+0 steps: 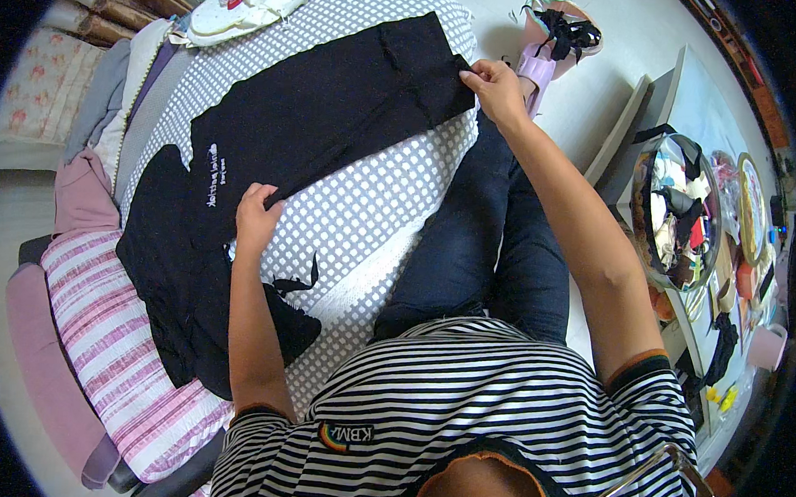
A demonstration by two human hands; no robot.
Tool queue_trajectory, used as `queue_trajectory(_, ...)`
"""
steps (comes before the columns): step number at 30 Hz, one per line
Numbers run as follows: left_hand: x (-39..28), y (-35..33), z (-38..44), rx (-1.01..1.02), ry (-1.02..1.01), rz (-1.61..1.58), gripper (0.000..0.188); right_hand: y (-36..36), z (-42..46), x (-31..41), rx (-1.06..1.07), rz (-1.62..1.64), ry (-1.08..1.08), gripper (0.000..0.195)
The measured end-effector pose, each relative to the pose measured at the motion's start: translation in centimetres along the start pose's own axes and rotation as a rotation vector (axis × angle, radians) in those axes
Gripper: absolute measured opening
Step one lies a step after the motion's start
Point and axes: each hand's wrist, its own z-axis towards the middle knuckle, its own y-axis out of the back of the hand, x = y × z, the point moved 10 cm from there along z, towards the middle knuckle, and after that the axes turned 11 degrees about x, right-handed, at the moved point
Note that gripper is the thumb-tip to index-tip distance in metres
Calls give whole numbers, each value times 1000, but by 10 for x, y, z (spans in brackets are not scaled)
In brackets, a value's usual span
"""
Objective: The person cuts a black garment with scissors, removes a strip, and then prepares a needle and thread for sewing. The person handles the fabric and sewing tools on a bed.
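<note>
A black garment (311, 102) lies stretched out over a grey cover with white dots (345, 219). White printed writing shows near its middle. At its far right end, my right hand (497, 88) pinches a corner between thumb and fingers. My left hand (256, 217) grips the near edge, just below the writing. The stretch between my two hands lies mostly flat, with seams running across and along it. Left of my left forearm, the rest of the black cloth (186, 305) is bunched and hangs over a striped cushion. A thin black fabric scrap (298, 280) lies beside that forearm.
A white cloth item (248, 8) sits at the top. On the floor stands a pink bin (594, 46) with black scraps, near a lilac slipper (535, 70). At right, a table holds a round container (715, 218) of fabric scraps and a pink mug (764, 347).
</note>
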Motion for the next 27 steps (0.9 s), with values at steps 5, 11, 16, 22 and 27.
queue_trajectory(5,30,17,-10,-91,52,46,28,4,-16,16,88,526,201,15)
queue_trajectory(11,43,48,-40,-305,-12,367,26,43,-64,59,1,487,292,13)
queue_trajectory(16,65,66,-68,-411,81,462,28,84,-118,26,-81,496,276,18)
queue_trajectory(22,107,76,-78,-225,143,-180,30,114,-175,-12,-151,581,143,16)
queue_trajectory(27,61,132,-108,-95,-108,-874,10,168,-248,-12,-490,424,-45,30)
